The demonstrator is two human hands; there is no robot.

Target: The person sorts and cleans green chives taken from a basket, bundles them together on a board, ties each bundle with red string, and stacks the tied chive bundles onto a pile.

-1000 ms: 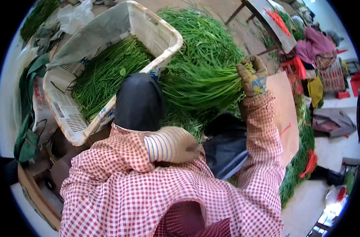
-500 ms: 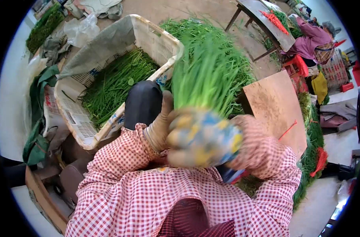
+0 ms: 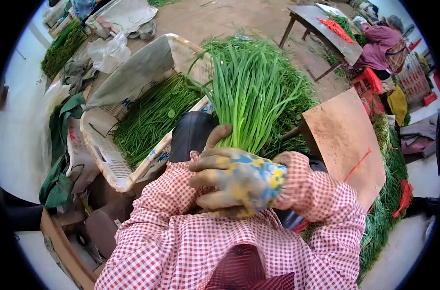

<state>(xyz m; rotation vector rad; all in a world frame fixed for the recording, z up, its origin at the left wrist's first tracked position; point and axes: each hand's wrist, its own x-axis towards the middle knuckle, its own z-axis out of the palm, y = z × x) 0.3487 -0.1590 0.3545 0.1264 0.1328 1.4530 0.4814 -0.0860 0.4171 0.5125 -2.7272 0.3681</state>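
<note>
The crate (image 3: 141,170) bars my right hand (image 3: 239,179) on the left, the board (image 3: 345,140) on the right; far floor (image 3: 220,19) lies open.

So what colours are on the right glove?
The right glove is mostly brown, blue and yellow, best in the head view.

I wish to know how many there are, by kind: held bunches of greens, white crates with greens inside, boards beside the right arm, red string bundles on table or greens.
Held bunch of greens: 1
White crate with greens: 1
Board beside right arm: 1
Red string bundles: 2
Total: 5
</note>
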